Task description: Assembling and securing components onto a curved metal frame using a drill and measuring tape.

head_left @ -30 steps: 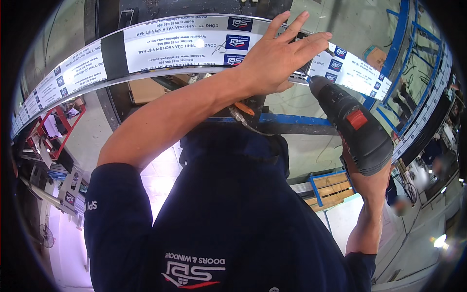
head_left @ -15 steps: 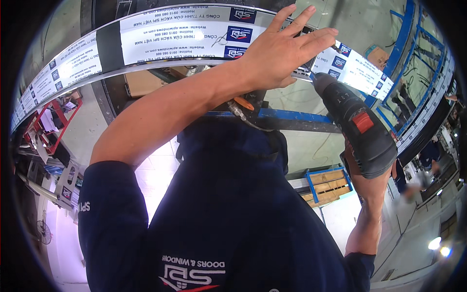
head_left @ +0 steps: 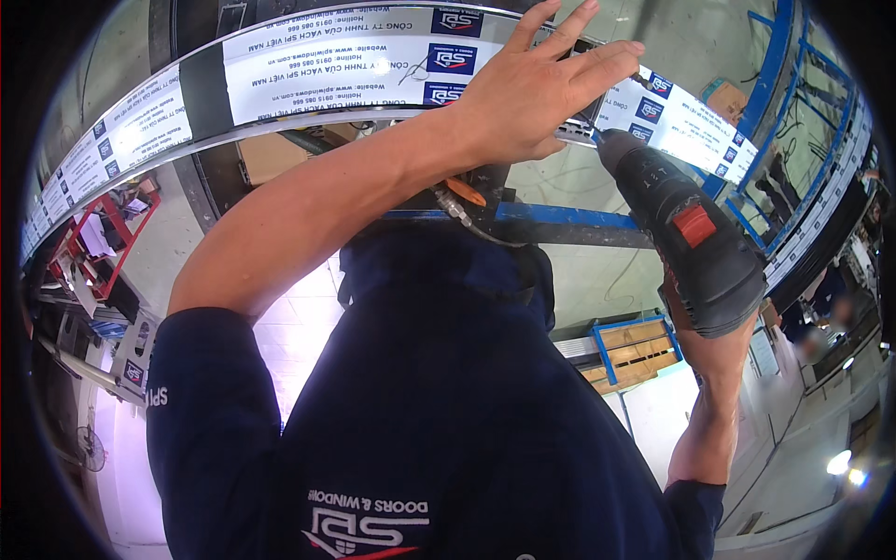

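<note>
A long frame profile [head_left: 345, 79] wrapped in white film with dark blue labels curves across the top of the head view. My left hand [head_left: 551, 93] lies over it palm down, fingers spread, beside a dark gap in the film. In my right hand [head_left: 686, 322], mostly hidden behind the tool, is a black power drill [head_left: 695, 238] with a red patch. Its chuck points up and to the left, and its bluish tip meets the profile's near edge just right of my left hand. Whether the bit is turning cannot be seen.
Under the profile runs a blue steel support bar [head_left: 569, 222], with an orange-handled fitting [head_left: 465, 192] and hose nearby. Blue racks [head_left: 770, 103] stand at the right. A wooden pallet [head_left: 637, 347] lies below, a red cart [head_left: 117, 238] at the left. Blurred people are at the far right.
The view has shifted slightly. The drill has moved a little up and left in the picture, its tip still at the profile's edge. My left hand keeps its spread pose.
</note>
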`<state>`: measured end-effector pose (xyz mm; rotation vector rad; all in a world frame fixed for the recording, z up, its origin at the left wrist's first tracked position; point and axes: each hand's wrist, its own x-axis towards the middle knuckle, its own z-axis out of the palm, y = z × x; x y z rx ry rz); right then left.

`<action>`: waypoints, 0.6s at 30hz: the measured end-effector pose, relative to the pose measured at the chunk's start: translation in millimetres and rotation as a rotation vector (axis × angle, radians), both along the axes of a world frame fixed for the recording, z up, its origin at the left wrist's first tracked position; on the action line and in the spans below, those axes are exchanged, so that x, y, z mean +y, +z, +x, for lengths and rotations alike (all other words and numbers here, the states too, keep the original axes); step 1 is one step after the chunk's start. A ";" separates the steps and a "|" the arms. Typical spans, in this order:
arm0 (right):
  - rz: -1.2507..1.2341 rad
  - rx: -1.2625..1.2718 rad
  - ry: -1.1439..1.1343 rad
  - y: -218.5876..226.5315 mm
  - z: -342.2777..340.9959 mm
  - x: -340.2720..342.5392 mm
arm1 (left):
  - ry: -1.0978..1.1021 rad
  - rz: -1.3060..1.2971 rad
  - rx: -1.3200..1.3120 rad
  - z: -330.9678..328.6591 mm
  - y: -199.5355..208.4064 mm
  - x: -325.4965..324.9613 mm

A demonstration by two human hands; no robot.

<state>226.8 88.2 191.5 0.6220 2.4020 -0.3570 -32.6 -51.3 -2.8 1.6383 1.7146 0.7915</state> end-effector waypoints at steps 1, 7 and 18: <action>-0.002 0.005 -0.019 -0.6 0.4 0.1 | -0.001 0.000 0.000 0.6 -0.4 0.0; -0.006 0.070 0.061 -0.9 -6.4 -2.9 | 0.019 0.032 0.015 2.3 -2.3 -1.3; 0.043 0.120 0.073 -0.5 -18.6 -1.7 | 0.024 0.049 0.020 3.4 -5.7 -2.8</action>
